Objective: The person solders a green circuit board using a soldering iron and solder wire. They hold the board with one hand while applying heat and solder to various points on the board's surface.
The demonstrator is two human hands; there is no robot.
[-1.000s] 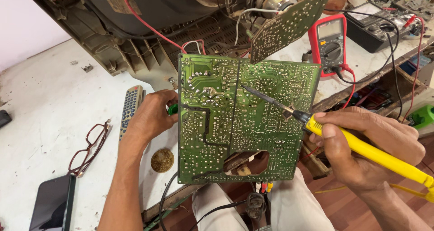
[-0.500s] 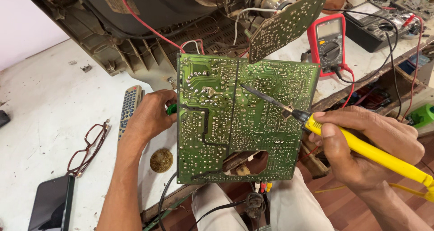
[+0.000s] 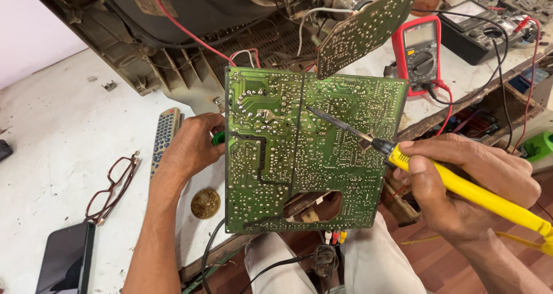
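- almost nothing has moved since the earlier frames: both hands and the soldering iron's tip sit where they did on the board.
- green circuit board [image 3: 299,150] stands tilted up at centre frame, solder side facing the camera, its lower edge over the person's lap.
- left hand [image 3: 193,147], centre left, has its grip clamped on the board's left edge, fingers wrapped behind it.
- right hand [image 3: 461,184], lower right, has its grip closed round the yellow soldering iron [image 3: 461,184]; the metal tip touches the board near its upper middle.
- white bench [image 3: 69,133] at left carries a grey remote control [image 3: 165,134] just beside the left hand, red-framed glasses [image 3: 112,187], a dark phone [image 3: 66,265] at lower left and a round brass tin [image 3: 205,203].
- red multimeter [image 3: 419,55] lies at upper right, beyond the board.
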